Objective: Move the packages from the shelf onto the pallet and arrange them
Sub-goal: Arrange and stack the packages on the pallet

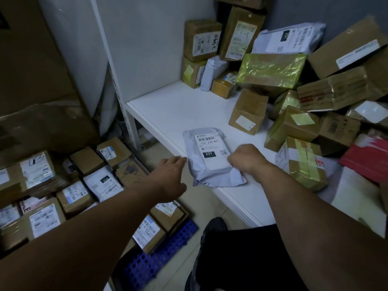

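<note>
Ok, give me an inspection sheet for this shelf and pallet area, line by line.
Surface: white shelf, packages at its back and right.
Job's things: grey mailer flat at the shelf's front edge; package pile heaped loosely on the shelf; boxes packed on the blue pallet.
Clutter: nothing seen.
Grippers: right hand grips the mailer's right edge; left hand open, fingers at its left edge.
Cables: nothing seen.
Surroundings: large carton at left; pale floor below.
</note>
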